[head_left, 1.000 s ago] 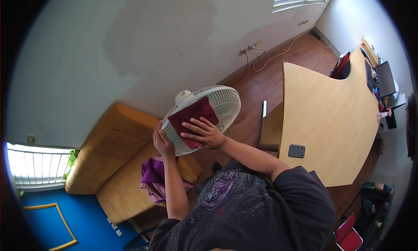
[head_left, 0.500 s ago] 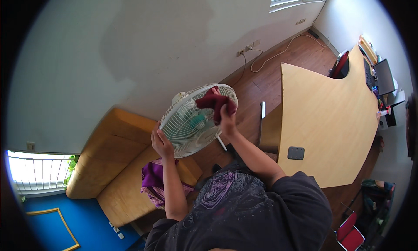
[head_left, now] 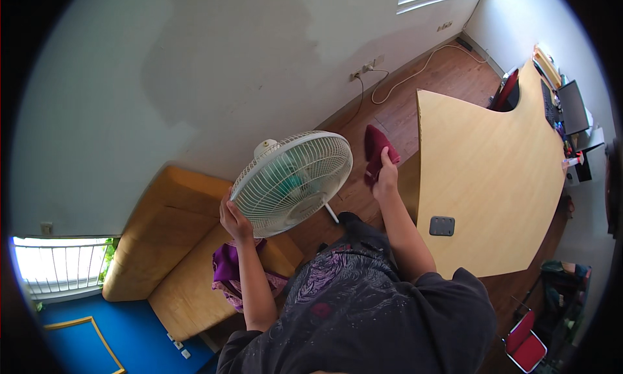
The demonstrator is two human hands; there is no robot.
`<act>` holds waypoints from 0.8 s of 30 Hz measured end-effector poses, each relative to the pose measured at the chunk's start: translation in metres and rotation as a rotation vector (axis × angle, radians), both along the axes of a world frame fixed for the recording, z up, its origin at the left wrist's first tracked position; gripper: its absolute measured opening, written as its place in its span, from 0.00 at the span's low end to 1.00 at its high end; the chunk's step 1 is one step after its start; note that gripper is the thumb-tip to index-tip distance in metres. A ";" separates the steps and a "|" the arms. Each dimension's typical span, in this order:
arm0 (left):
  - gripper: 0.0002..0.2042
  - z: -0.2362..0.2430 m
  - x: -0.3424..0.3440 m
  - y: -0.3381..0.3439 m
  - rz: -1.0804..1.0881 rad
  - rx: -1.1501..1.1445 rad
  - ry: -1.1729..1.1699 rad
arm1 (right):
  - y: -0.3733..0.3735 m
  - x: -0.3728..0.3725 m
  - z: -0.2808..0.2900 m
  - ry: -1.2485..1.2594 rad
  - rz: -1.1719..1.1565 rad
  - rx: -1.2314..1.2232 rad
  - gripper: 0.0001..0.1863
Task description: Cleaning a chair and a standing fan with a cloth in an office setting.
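Note:
A white standing fan (head_left: 295, 179) with a round wire cage and greenish blades is in front of me, its face tilted upward. My left hand (head_left: 235, 219) grips the cage's rim at its near left edge, fingers wrapped round it. To the right of the fan, apart from it, my right hand (head_left: 387, 174) is closed on a dark red cloth (head_left: 378, 152), which hangs bunched above the floor. The thumb lies on top of the cloth. Part of the fan's pole shows below the cage; its base is hidden.
An orange-brown sofa (head_left: 188, 264) stands at the left, with a purple patterned cloth (head_left: 227, 270) on it. A curved wooden desk (head_left: 487, 179) with a dark grey inset plate (head_left: 442, 226) takes up the right. Cables (head_left: 415, 79) run along the wall and floor. A red chair (head_left: 525, 348) stands lower right.
My right hand has drawn the dark red cloth off the fan's cage, away to the right. My left hand keeps its hold on the rim, and the fan has tilted slightly.

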State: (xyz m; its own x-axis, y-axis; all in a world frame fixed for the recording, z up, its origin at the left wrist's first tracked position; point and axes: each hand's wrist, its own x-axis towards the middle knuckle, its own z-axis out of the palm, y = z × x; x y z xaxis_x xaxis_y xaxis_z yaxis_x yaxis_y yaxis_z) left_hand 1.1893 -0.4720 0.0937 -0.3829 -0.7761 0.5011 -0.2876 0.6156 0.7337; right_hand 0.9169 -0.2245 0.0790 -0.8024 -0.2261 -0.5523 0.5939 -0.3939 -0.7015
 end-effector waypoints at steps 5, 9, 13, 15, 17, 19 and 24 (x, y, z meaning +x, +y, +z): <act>0.20 0.003 -0.005 0.002 -0.009 0.007 -0.032 | -0.002 -0.011 -0.023 0.634 0.018 0.378 0.26; 0.20 0.010 -0.013 0.010 -0.013 0.013 -0.053 | -0.058 0.014 -0.001 0.413 0.169 0.216 0.22; 0.20 0.004 -0.010 0.008 0.021 -0.038 -0.061 | -0.115 0.078 0.031 1.202 0.190 0.547 0.28; 0.20 0.006 -0.007 0.005 0.018 -0.019 -0.048 | -0.123 0.107 0.055 1.540 0.368 0.442 0.34; 0.20 0.009 -0.008 0.002 -0.024 0.064 -0.029 | -0.130 0.135 0.058 1.741 0.608 0.347 0.37; 0.21 0.005 0.000 -0.011 -0.057 0.114 -0.045 | -0.127 0.151 0.029 1.903 0.622 0.353 0.37; 0.24 -0.017 0.020 -0.035 -0.045 0.270 0.032 | -0.088 0.140 -0.030 2.212 0.760 0.382 0.37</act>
State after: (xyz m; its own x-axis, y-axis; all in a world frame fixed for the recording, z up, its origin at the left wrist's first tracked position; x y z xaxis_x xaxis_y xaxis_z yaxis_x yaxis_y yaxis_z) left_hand 1.2094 -0.5065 0.0769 -0.4072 -0.8657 0.2911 -0.2380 0.4083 0.8813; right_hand 1.0565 -0.3125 0.0492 0.1228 -0.7843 0.6081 -0.9317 -0.3021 -0.2016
